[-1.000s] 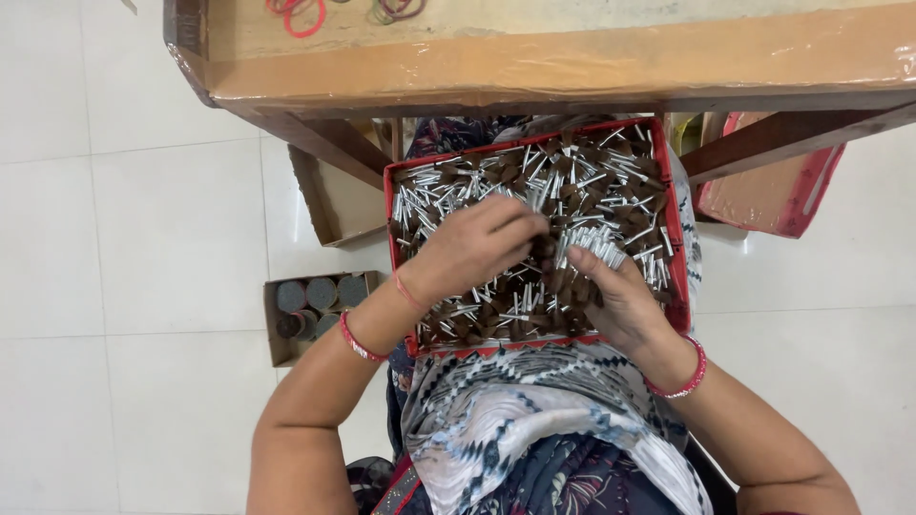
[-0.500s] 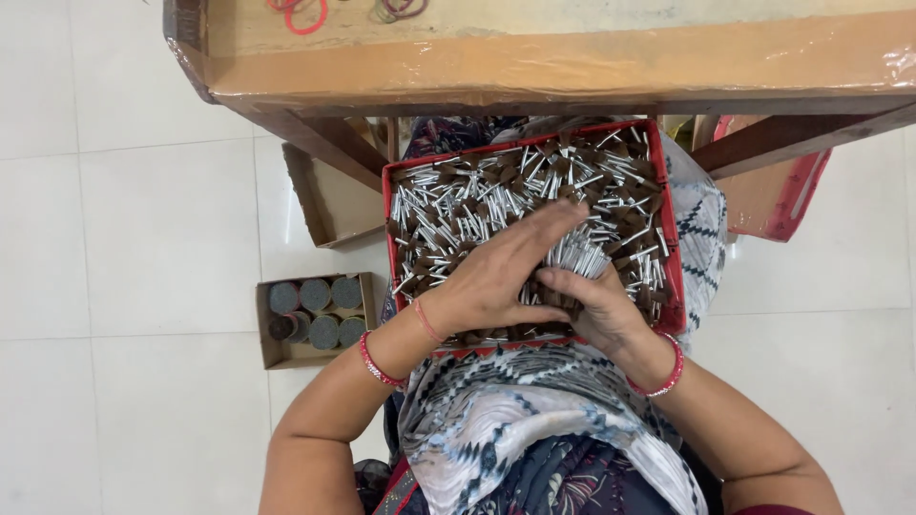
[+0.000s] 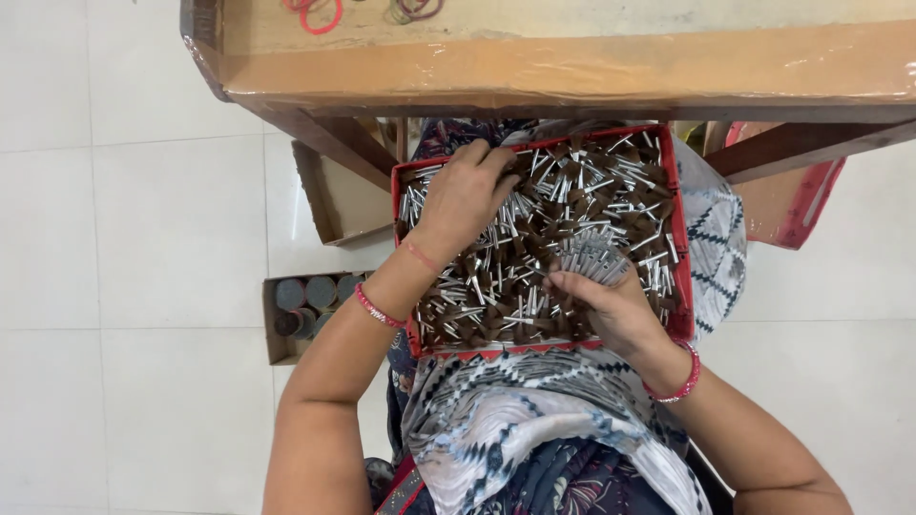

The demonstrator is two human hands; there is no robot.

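Our left hand (image 3: 465, 195) has slid to the red tray's (image 3: 676, 229) upper left, fingers curled into the pins (image 3: 534, 286); our right hand (image 3: 611, 305) still pinches a bunch.

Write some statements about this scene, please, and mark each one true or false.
1. The red box holds many small brown and silver pieces. True.
2. The left hand rests on the floor. False: it is in the box, on the pieces.
3. The right hand holds a bunch of silver sticks. True.
4. The small cardboard box on the floor is empty. False: it holds round dark items.
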